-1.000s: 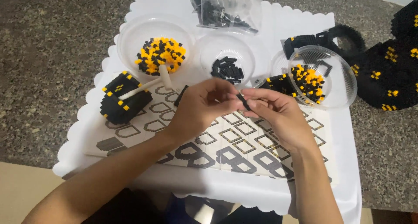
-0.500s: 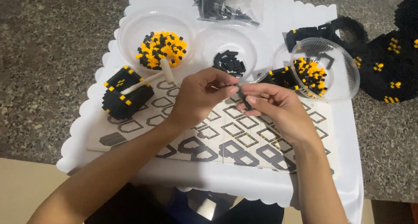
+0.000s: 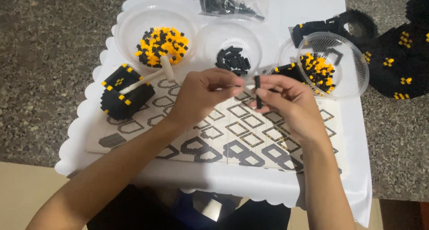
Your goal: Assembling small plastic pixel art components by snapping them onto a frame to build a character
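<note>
A black and yellow block model [image 3: 125,92] sits at the left, beside a clear bowl of black and yellow bricks [image 3: 160,44]. The left hand [image 3: 201,94] pinches its fingertips together at centre, touching the right hand [image 3: 286,100], whose fingers clamp a small black brick piece [image 3: 258,90] upright above the instruction sheet [image 3: 241,131].

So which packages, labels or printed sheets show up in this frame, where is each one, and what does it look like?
Clear plastic bag: top centre of the white tray, crumpled, holding small black pieces.
Printed sheet: flat on the tray under both hands, white rectangle with rows of grey and black outline diagrams.
No signs or screens in view.
</note>
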